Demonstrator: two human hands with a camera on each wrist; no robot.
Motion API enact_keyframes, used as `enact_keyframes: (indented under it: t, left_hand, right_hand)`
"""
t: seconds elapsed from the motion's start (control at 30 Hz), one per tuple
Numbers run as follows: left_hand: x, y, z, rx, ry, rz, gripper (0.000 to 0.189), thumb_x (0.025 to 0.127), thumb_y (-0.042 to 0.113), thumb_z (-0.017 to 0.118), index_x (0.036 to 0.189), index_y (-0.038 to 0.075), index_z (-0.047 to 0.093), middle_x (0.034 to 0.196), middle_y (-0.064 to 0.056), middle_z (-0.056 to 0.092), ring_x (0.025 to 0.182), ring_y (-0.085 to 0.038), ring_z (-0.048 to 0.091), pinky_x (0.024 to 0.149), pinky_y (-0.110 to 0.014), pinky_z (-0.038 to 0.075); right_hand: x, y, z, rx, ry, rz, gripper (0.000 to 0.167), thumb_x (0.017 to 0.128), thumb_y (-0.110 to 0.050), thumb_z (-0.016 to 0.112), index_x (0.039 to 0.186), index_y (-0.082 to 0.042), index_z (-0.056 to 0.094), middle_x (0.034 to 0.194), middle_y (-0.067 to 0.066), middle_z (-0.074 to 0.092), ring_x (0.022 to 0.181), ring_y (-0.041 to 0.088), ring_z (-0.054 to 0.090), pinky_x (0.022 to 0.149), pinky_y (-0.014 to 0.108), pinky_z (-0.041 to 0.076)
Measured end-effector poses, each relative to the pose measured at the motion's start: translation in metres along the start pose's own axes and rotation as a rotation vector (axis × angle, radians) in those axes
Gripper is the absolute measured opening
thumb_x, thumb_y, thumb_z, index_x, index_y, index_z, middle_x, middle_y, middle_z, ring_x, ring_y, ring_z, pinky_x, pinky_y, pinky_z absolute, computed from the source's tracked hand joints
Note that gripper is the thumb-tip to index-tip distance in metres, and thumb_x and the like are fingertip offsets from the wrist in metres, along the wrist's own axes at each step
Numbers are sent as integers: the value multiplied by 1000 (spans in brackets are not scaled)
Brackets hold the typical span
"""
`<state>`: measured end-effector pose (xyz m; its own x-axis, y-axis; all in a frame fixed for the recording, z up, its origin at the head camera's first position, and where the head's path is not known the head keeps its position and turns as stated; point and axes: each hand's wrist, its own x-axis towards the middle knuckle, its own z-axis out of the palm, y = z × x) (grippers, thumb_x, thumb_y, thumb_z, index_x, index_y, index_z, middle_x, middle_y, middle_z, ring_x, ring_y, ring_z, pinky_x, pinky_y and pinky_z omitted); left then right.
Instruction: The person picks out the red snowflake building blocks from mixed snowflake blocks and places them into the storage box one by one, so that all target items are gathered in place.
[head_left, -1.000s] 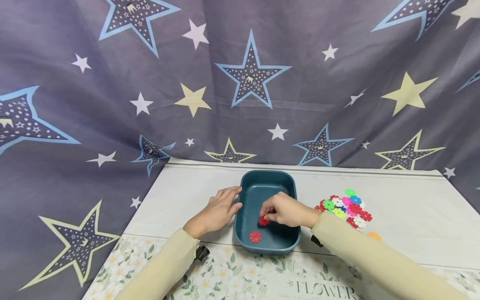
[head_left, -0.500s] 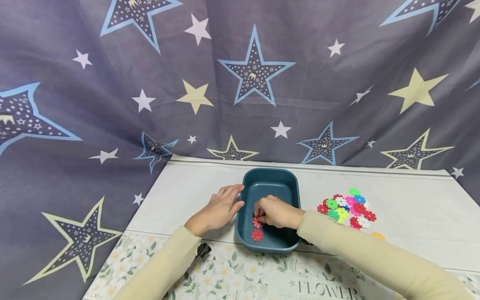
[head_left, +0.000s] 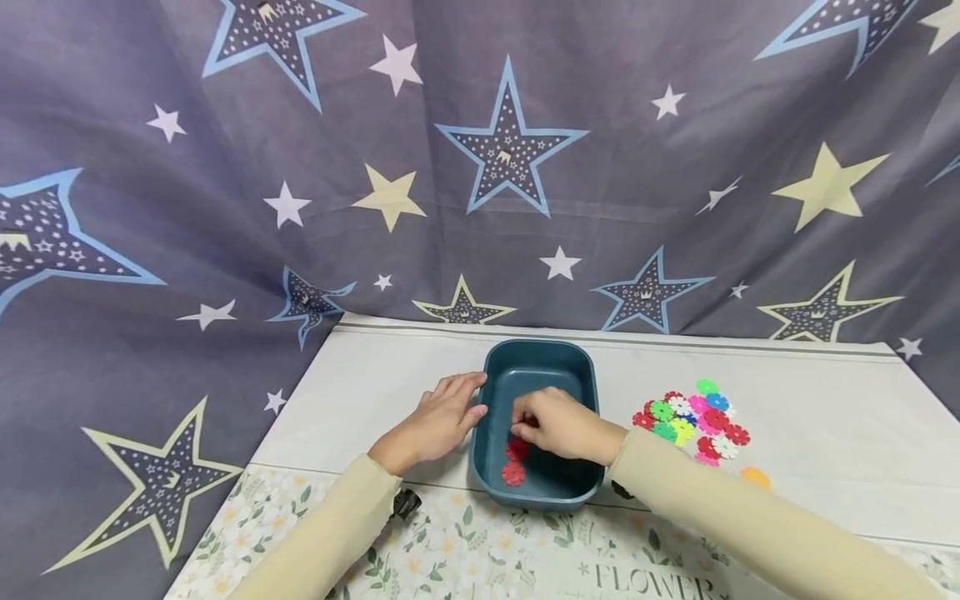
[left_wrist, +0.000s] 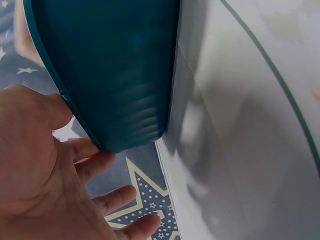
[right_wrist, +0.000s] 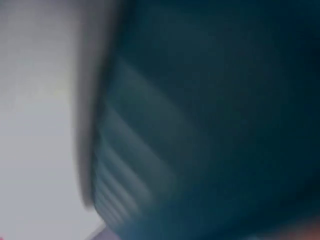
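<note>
A dark teal rectangular tub [head_left: 537,503] stands on the table. Inside, toward its near left, two red notched plastic discs lie close together: a nearer red disc [head_left: 513,474] and a farther red disc [head_left: 517,450]. My right hand [head_left: 562,423] is inside the tub just above the farther disc, fingers loosely bent, with no disc visible between them. My left hand [head_left: 437,417] rests at the tub's left rim. In the left wrist view, its thumb and fingertips touch the tub wall [left_wrist: 107,75], other fingers spread. The right wrist view shows only the blurred tub wall [right_wrist: 165,125].
Right of the tub lies a loose pile of colourful notched discs [head_left: 693,421], some overlapping. An orange disc [head_left: 756,477] lies apart, nearer me. A flowered cloth [head_left: 442,550] covers the table's front. A star-patterned curtain [head_left: 480,242] hangs behind.
My right hand moved left and set the second red disc down beside the first, then drew slightly up and away from it. The left hand has stayed at the rim.
</note>
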<state>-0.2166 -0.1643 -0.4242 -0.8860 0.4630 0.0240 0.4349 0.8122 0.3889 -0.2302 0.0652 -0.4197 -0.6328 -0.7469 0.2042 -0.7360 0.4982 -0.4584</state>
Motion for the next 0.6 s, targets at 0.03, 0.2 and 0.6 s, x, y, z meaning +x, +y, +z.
enact_keyframes:
  t: [0.03,0.2,0.6]
  left_hand:
    - [0,0,1,-6,1,-1,51,102,33,41,147,11,32,149,-3,31,135,-25,26,95,-53,29]
    - [0,-2,4,-16,18,-1,51,102,34,40,147,11,33,149,-3,31,135,-25,26,96,-52,29]
    - [0,-4,7,-37,48,10,51,102,36,40,147,11,33,149,-5,32,135,-26,27,98,-54,28]
  right_hand:
    - [-4,-2,-6,5,36,-9,7,88,-14,68,81,-15,67,71,-11,57,61,1,52,59,23,45]
    - [-32,-5,-41,-7,176,-12,4,89,-12,67,86,-14,68,78,-11,58,66,3,51,61,23,46]
    - [-123,33,-82,-110,249,143,14,80,-3,74,84,-15,68,77,-14,57,65,1,51,57,25,46]
